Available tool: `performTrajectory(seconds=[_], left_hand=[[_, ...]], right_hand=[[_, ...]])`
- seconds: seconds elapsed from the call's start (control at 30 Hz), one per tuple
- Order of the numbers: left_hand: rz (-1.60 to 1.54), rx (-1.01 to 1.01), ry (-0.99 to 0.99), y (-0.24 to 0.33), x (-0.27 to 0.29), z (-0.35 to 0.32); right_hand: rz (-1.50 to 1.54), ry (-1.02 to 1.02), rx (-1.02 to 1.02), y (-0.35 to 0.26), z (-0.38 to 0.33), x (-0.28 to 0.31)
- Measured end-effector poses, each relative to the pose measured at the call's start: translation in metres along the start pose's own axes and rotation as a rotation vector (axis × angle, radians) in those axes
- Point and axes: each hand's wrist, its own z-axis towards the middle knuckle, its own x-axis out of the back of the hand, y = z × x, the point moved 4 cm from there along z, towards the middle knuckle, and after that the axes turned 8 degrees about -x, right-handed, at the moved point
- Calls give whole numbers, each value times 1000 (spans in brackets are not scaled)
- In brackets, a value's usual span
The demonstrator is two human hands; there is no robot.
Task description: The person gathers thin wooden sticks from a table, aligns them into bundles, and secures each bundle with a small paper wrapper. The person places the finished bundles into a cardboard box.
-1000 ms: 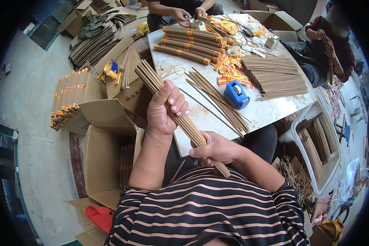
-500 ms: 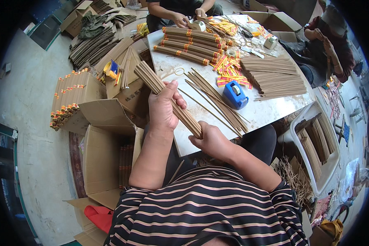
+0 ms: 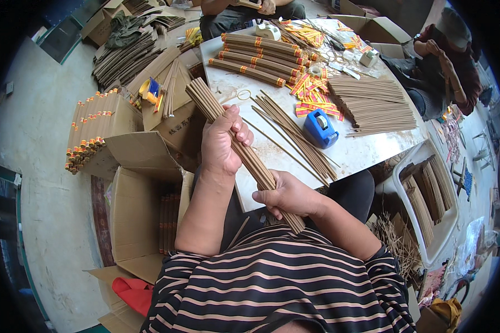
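Many banded bundles of sticks (image 3: pixel 94 125) are stacked at far left, and right of them stands an open cardboard box (image 3: pixel 133 216). My left hand (image 3: pixel 223 141) is curled around the upper part of one brown stick bundle (image 3: pixel 252 162), which slants above the near edge of the table (image 3: pixel 278 161) to my right hand (image 3: pixel 289 194), wrapped round its lower part with the thumb laid over it. Farther right, loose sticks (image 3: pixel 297 144) and a blue tape dispenser (image 3: pixel 320 129) lie on the table.

Head fisheye cam, facing dn, hands (image 3: pixel 221 143) nr.
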Motion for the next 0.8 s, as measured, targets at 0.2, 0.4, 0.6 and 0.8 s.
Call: performTrajectory(seconds=[0.2, 0.4, 0.6, 0.8], left_hand=[[-132, 161, -187, -22, -5, -21], [25, 61, 89, -12, 15, -10], [-90, -101, 167, 29, 72, 16], [-126, -19, 169, 1, 71, 3]], right_hand=[[31, -3, -8, 1, 7, 0], [-82, 138, -91, 12, 9, 7], [-270, 216, -85, 23, -16, 65], [-1333, 1015, -31, 29, 19, 146]])
